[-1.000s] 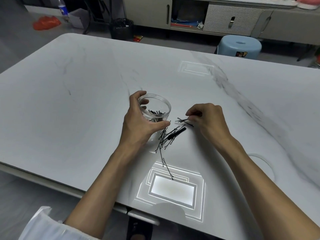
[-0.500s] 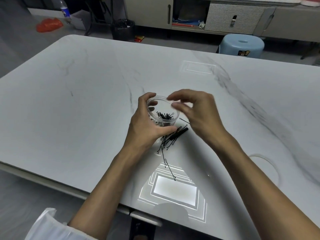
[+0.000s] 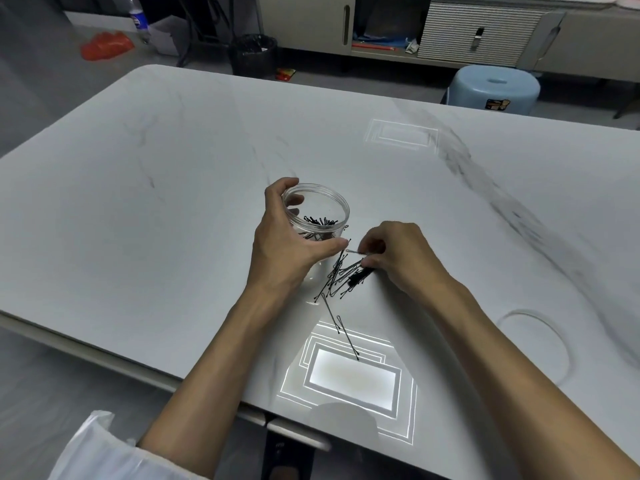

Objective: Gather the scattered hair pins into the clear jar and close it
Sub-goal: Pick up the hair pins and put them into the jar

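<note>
White marble-look table fills most of the frame, grey veining running down its right side. Bright rectangular light reflection on it at lower centre, fainter one upper centre. Beyond the far edge: light-blue plastic stool upper right, black waste bin top centre, orange-red bag and a plastic bottle on the floor upper left. Beige cabinet along the top, with a ribbed shutter door to its right. Small red packet on the floor beside the bin. My white sleeve at lower left.
</note>
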A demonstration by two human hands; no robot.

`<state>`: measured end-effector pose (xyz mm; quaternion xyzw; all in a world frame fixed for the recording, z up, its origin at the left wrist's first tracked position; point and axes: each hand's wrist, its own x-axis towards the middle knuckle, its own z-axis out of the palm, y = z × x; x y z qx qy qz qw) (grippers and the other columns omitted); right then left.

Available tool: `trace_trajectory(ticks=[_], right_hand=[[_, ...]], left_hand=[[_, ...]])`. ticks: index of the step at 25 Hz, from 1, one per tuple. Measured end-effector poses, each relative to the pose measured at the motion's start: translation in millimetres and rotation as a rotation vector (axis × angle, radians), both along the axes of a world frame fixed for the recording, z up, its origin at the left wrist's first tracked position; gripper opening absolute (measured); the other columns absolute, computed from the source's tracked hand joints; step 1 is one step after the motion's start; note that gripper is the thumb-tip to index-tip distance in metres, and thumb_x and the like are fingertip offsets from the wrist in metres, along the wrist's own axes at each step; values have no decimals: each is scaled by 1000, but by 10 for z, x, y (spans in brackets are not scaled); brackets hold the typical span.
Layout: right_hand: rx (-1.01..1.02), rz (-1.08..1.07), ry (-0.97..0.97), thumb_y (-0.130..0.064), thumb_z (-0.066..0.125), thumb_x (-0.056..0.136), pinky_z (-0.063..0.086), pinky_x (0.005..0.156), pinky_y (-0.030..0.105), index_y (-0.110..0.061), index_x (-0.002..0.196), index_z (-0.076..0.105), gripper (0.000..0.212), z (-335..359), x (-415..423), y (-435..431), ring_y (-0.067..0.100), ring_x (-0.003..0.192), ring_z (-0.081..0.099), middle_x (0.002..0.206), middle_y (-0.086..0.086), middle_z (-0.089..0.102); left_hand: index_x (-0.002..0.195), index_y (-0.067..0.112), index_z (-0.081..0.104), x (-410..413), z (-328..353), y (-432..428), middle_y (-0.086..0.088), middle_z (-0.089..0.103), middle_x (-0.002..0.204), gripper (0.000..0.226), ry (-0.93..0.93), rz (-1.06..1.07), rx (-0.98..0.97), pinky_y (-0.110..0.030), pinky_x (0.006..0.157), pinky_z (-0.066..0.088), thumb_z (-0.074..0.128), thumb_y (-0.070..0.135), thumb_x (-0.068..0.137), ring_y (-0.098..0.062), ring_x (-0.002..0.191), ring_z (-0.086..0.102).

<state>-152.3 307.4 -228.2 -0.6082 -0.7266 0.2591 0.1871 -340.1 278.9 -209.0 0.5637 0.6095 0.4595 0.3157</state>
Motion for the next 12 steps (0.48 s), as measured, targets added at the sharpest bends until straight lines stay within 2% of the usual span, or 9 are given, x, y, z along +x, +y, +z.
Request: trace_trajectory(ticks=[3, 6, 9, 12], right_hand=[[-20, 70, -81, -2, 74, 71, 51, 65, 28, -15, 77, 72, 14, 40, -2, -21, 17, 73, 64, 73, -2, 67], [1, 125, -217, 6, 57, 72, 41, 57, 25, -18, 72, 65, 25, 68, -22, -44, 16, 71, 61, 70, -7, 63], [66, 221, -339, 8, 53, 74, 43, 63, 30, -21, 73, 58, 29, 81, -17, -60, 20, 78, 59, 77, -6, 56], [124, 254, -348, 7, 51, 76, 50, 69, 37, -18, 78, 59, 26, 72, 21, -67, 23, 80, 60, 83, -1, 61]], left_hand=[[130, 41, 36, 7, -4, 3, 14, 57, 122, 97, -1, -9, 2, -15, 85, 43, 90, 39, 49, -1, 112, 54], [130, 42, 36, 11, -3, 0, 14, 57, 123, 97, 7, -14, 5, -16, 86, 43, 90, 39, 49, -4, 113, 54], [129, 43, 36, 3, -5, 3, 15, 57, 123, 97, 13, -14, 7, -14, 85, 42, 90, 39, 49, -3, 112, 54], [129, 43, 36, -7, -4, 6, 15, 57, 123, 97, 10, -14, 4, -13, 84, 42, 90, 40, 49, 0, 113, 54]])
